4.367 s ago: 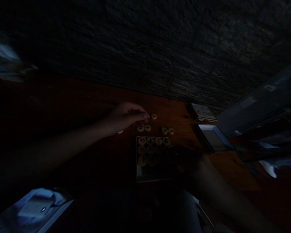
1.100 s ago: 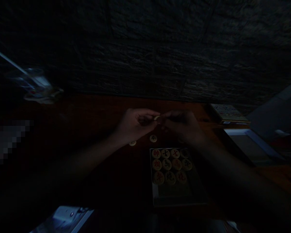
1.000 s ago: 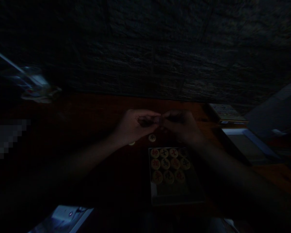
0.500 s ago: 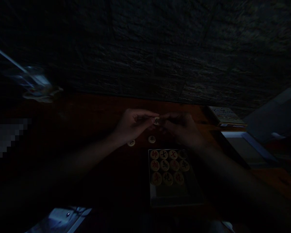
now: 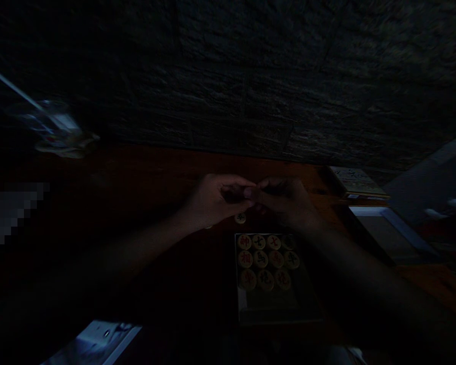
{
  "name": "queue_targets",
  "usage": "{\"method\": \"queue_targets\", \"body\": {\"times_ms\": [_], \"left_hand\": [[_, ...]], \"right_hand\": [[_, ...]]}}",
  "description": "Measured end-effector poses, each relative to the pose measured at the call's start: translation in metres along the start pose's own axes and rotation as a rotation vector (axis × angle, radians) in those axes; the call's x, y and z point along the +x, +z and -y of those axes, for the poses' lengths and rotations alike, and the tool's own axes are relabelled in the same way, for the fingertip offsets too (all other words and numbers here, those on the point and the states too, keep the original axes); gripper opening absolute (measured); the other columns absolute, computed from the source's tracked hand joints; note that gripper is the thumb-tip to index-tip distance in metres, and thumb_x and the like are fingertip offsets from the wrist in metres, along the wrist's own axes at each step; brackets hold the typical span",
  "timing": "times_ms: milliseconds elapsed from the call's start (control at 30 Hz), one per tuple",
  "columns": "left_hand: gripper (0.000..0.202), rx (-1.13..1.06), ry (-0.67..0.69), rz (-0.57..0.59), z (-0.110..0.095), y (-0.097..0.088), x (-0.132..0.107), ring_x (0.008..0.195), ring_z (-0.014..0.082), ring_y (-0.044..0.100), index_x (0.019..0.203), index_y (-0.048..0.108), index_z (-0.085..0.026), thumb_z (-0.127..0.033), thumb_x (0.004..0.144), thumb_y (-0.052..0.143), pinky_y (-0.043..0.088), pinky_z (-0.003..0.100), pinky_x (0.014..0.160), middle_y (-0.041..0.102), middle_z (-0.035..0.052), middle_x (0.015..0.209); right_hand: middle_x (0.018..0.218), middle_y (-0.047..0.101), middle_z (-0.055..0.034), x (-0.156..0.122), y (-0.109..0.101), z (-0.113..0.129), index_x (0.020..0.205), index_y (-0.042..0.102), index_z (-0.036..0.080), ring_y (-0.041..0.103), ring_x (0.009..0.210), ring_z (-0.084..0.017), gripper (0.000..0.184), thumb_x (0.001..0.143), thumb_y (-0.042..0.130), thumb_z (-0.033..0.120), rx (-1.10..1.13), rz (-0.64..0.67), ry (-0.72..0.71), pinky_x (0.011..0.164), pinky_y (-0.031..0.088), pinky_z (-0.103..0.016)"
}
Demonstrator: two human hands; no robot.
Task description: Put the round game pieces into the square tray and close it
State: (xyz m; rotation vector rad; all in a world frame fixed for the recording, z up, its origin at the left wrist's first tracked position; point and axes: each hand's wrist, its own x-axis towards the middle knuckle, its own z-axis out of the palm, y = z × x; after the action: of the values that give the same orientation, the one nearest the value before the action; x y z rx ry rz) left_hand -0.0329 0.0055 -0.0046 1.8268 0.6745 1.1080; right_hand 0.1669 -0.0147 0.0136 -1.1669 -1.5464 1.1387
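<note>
Dead centre in the head view, left hand (image 5: 214, 201) meets right hand (image 5: 293, 202), fingers (image 5: 236, 180) curled into a pinch, tips together; whether they grip anything, I can't tell! At seven o'clock, a loose disc (image 5: 240, 218) lies on the dark bench (image 5: 167, 156); towards five, lettered discs (image 5: 261, 259) line the tray (image 5: 268, 300). They look light, stiff, smooth, hard to break: nip one by its rim, fingers opposed.
</note>
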Motion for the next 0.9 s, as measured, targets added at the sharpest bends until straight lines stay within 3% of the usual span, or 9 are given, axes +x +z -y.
{"method": "queue_targets", "body": {"times_ms": [300, 433, 633, 900], "left_hand": [[0.028, -0.039, -0.028, -0.071, -0.0024, -0.0014, 0.0047, 0.091, 0.0233, 0.083, 0.107, 0.083, -0.018, -0.022, 0.079, 0.085, 0.068, 0.032, 0.082, 0.085, 0.0094, 0.103], [0.023, -0.102, -0.023, -0.084, -0.0012, -0.0023, 0.0059, 0.088, 0.0220, 0.083, 0.106, 0.084, -0.017, -0.024, 0.084, 0.082, 0.069, 0.030, 0.077, 0.085, 0.0096, 0.105], [0.021, -0.083, -0.055, -0.095, -0.0045, -0.0023, 0.0046, 0.080, 0.0206, 0.082, 0.103, 0.084, -0.014, -0.029, 0.088, 0.080, 0.068, 0.028, 0.072, 0.085, 0.0103, 0.101], [0.025, -0.024, -0.001, -0.014, -0.0044, 0.0025, 0.0007, 0.086, 0.0212, 0.082, 0.105, 0.081, -0.016, -0.018, 0.080, 0.082, 0.065, 0.027, 0.074, 0.085, 0.0082, 0.098]], "right_hand": [[0.074, 0.077, -0.0041, 0.0009, -0.0030, 0.0027, 0.083, 0.083, 0.019, 0.067, 0.064, -0.014, 0.032, 0.077, 0.090, 0.049, 0.028, 0.014, -0.078, 0.062, 0.055, -0.026], [0.079, 0.080, -0.0051, 0.0007, -0.0040, 0.0016, 0.088, 0.084, 0.019, 0.070, 0.070, -0.015, 0.030, 0.076, 0.091, 0.045, 0.060, 0.041, -0.083, 0.067, 0.057, -0.027], [0.077, 0.079, -0.0046, 0.0011, -0.0015, 0.0014, 0.084, 0.082, 0.018, 0.066, 0.064, -0.014, 0.034, 0.076, 0.091, 0.050, 0.059, 0.033, -0.079, 0.061, 0.055, -0.025], [0.061, 0.071, -0.0023, -0.0004, 0.0014, 0.0001, 0.072, 0.075, 0.017, 0.062, 0.053, -0.012, 0.047, 0.069, 0.093, 0.060, 0.055, -0.022, -0.006, 0.048, 0.047, -0.021]]}}
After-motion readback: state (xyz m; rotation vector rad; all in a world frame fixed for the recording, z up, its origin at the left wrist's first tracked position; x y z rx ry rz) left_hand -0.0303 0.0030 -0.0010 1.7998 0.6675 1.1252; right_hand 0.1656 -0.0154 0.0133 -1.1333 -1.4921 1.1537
